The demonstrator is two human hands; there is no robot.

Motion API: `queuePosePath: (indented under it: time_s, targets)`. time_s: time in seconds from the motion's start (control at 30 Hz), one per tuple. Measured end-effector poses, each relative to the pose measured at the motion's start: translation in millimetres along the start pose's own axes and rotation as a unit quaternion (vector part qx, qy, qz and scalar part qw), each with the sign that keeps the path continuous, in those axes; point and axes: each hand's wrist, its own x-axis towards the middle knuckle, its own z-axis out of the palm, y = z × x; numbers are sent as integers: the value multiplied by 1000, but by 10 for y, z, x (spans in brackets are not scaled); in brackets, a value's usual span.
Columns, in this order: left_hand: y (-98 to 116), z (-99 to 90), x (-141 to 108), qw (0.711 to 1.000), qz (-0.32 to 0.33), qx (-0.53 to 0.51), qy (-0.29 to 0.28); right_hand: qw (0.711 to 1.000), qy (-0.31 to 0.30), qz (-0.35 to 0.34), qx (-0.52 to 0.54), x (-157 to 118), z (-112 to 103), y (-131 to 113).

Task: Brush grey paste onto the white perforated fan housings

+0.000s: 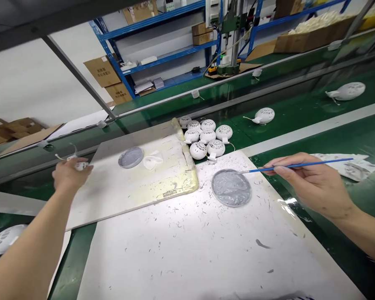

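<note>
My right hand pinches a thin blue brush, whose tip rests at the upper rim of a round dish of grey paste. At the far left my left hand is closed around a white vented round unit; the fingers cover most of it, and a thin cord sticks out above. Between the hands, a second, smaller dish of grey paste lies on a board beside a crumpled white tissue.
Several white vented units are grouped beyond the board's yellowed edge. Other single units lie on the green belt. Grey specks dot the white sheet. A crumpled wrapper lies behind my right hand.
</note>
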Motion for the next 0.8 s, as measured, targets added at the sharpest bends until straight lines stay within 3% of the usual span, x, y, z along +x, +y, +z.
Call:
queuePosePath:
  time_s: [0.07,0.13,0.23,0.33,0.4,0.47,0.6,0.8]
  targets:
    - [91,-5,43,999,-17,39,17,1000,0,3,9,1,-4,6]
    - [336,177,7,998,11,66,0,1000,-1,16,8,11,3,-11]
    - [910,727,-142,989,105,65,-86,999,-19,34,11,39,47,-45]
    - [1532,1341,-326,948,222,56,-222,997,-59,47,13,65,112,-60]
    - [1863,1641,-415,928,248,71,-270,994,-85,66,15,74,153,-56]
    - [2083,1820,-456,919,244,97,-295,991,-108,79,12,77,189,-41]
    - [2227,1925,-422,914,215,134,-317,984,-161,73,-4,77,262,4]
    - [2099,1867,-381,929,198,45,-309,974,-194,111,33,76,393,59]
